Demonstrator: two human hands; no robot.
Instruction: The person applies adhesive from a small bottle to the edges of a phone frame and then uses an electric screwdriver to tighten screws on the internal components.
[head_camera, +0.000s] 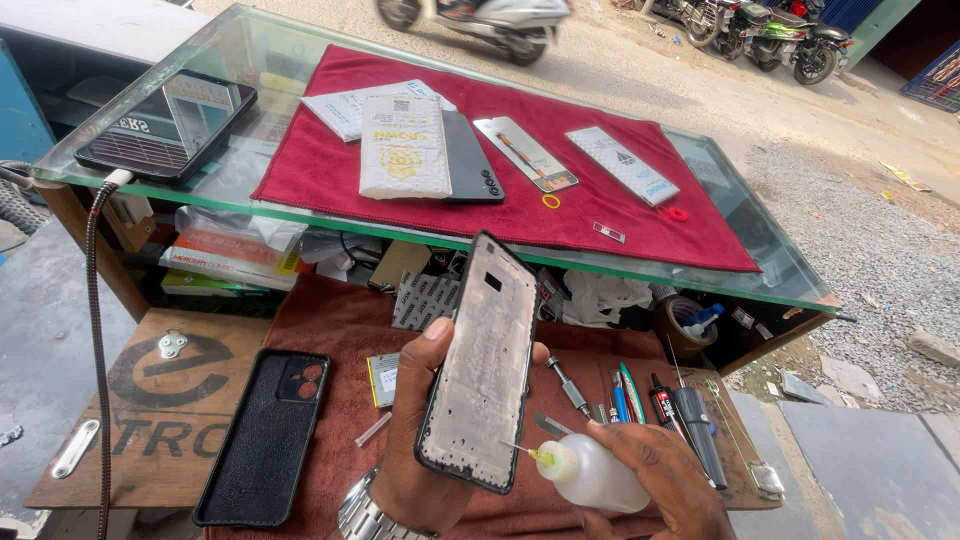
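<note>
Phone frame (482, 368), a bare mid-frame with black edges and a grey inner face, stands tilted upright in the left hand (425, 440); thumb pressed along its left edge, the other fingers curled behind it, a metal watch band (365, 518) at the wrist. Right hand (665, 480) has its fingers wrapped around a small white squeeze bottle (592, 475), whose yellow needle tip (530, 455) touches the frame's lower right edge. Beneath lie a brown cloth (340, 330), a black phone case (265, 435) and assorted tools (640, 395). Behind, a glass counter (790, 280) carries a red cloth (330, 160) with packaged parts (405, 145) and a dark phone (472, 160).
</note>
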